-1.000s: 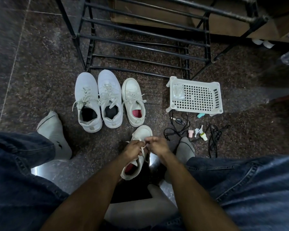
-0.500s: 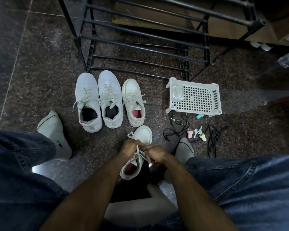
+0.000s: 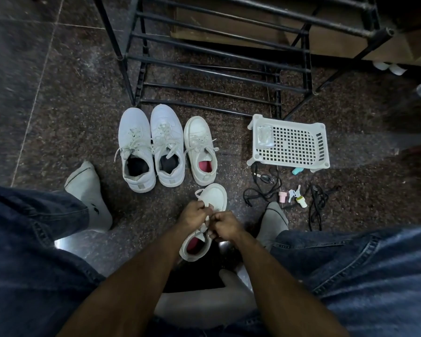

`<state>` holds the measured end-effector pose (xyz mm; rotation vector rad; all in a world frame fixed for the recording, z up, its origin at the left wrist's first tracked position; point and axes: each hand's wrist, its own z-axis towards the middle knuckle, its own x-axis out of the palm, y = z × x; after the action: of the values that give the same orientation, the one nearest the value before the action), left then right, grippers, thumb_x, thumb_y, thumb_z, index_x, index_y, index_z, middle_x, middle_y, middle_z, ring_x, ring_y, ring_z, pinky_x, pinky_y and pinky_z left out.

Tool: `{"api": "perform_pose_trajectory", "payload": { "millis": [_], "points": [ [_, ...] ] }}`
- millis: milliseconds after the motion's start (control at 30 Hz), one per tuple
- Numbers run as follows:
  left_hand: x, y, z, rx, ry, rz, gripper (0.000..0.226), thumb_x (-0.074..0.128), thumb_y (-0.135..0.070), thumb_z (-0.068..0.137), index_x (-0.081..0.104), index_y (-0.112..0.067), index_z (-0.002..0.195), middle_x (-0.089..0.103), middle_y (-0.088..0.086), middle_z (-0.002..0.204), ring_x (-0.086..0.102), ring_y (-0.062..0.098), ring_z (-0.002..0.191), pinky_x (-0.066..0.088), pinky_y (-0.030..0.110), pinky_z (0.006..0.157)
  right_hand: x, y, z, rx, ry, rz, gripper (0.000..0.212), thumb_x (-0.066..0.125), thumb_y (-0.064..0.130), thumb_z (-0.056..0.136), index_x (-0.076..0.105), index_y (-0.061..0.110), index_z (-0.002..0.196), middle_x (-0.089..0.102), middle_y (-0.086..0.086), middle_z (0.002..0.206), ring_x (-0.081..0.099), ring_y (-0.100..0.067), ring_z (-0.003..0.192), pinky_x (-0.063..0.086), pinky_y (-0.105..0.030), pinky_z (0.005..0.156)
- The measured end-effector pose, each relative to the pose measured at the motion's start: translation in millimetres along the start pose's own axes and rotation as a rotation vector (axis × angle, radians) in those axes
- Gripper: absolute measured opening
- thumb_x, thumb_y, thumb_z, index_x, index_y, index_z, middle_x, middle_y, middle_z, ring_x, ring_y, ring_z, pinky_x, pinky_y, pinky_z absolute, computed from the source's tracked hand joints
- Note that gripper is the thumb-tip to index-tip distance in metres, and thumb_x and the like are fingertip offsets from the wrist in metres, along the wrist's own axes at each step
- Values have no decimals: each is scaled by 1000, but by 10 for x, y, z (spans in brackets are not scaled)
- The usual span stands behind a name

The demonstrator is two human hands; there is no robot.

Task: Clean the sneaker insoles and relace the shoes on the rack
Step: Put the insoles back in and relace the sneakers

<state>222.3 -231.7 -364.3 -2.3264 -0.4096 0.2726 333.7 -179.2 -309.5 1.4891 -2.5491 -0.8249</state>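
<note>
Hands have closed in on each other over the last second: a second ago they worked side by side at the top of the tongue, and now both sit knuckle to knuckle over the middle of the sneaker [image 3: 206, 222] that lies on the floor between the person's knees. The left hand [image 3: 195, 213], at about ten o'clock from the shoe's opening, has its grip pinched on the white lace [image 3: 206, 219], with a loop of it standing up toward the toe. The right hand [image 3: 225, 224], at two o'clock, is curled tight on the other run of lace. To my eye that reads as a knot or bow being drawn snug, so this shoe's lacing looks close to done. Its pink insole [image 3: 195, 242] shows in the opening.

Farther out at twelve o'clock its mate [image 3: 199, 149] stands laced, pink insole in place, beside a larger white pair [image 3: 151, 147] at eleven o'clock, also laced. At two o'clock lie black cords [image 3: 263, 190], small bottles [image 3: 292, 199] and an upturned white basket [image 3: 289, 143]. Beyond them the black shoe rack [image 3: 216, 57] holds no shoes in view, so returning them is what remains.
</note>
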Motion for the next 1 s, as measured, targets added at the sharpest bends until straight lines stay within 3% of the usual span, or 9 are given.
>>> {"api": "perform_pose_trajectory", "payload": {
  "millis": [100, 333, 533, 600, 667, 733, 833, 900, 1000],
  "points": [
    [-125, 23, -79, 83, 45, 322, 9, 69, -10, 72, 65, -15, 65, 65, 1, 71, 59, 16, 71, 51, 37, 73, 6, -14, 23, 48, -20, 64, 29, 45, -5, 90, 56, 11, 69, 55, -9, 59, 48, -12, 40, 36, -13, 38],
    [-239, -82, -303, 151, 129, 771, 5, 66, -23, 73, 64, -24, 68, 67, -2, 80, 65, 16, 81, 53, 29, 74, -3, 10, 67, 163, -33, 230, 15, 50, 4, 88, 62, 7, 78, 59, -9, 59, 52, -18, 45, 42, -23, 53],
    [-217, -147, -410, 572, 117, 1264, 22, 58, -36, 81, 66, -19, 92, 55, -8, 118, 39, 11, 128, 40, 34, 97, 14, 28, 81, 192, -55, 257, 15, 54, -5, 81, 62, 4, 72, 59, -11, 59, 54, -16, 39, 41, -21, 51],
    [-225, -148, -404, 600, 118, 1223, 20, 59, -33, 80, 67, -19, 92, 62, -5, 114, 44, 12, 129, 36, 32, 102, 30, 21, 118, 151, -98, 260, 20, 52, -13, 80, 60, 1, 68, 59, -13, 56, 53, -14, 33, 44, -18, 40],
    [-237, -146, -420, 545, 89, 1062, 14, 63, -29, 78, 70, -18, 81, 69, 2, 94, 62, 20, 102, 46, 31, 88, 36, 0, 157, 81, -102, 229, 27, 49, -19, 80, 57, 0, 63, 58, -10, 45, 53, -14, 31, 43, -19, 35],
    [-264, -141, -438, 393, 53, 899, 11, 65, -29, 74, 71, -20, 77, 71, 3, 82, 66, 23, 81, 51, 31, 72, 27, -25, 155, 11, -45, 156, 29, 46, -19, 82, 61, 1, 67, 57, -4, 42, 51, -9, 31, 40, -16, 35],
    [-316, -96, -404, 299, 50, 681, 10, 62, -30, 64, 68, -24, 67, 70, -2, 70, 66, 19, 66, 54, 37, 64, 10, -53, 151, -106, 30, 11, 16, 58, -11, 81, 70, -1, 83, 57, -2, 52, 48, -6, 40, 40, -18, 44],
    [-315, -117, -403, 280, 60, 676, 3, 64, -27, 67, 67, -27, 67, 70, -4, 69, 65, 18, 66, 54, 37, 65, 11, -80, 172, -167, 12, -77, 17, 67, -3, 79, 71, 12, 72, 58, 4, 53, 48, -3, 43, 40, -22, 49],
    [-293, -106, -415, 312, 7, 796, 11, 65, -26, 79, 71, -23, 87, 73, 4, 85, 67, 25, 80, 52, 34, 70, 19, -110, 199, -155, -16, -85, 29, 69, 1, 82, 67, 20, 61, 58, 9, 46, 49, -1, 39, 42, -23, 49]
  ]
}}
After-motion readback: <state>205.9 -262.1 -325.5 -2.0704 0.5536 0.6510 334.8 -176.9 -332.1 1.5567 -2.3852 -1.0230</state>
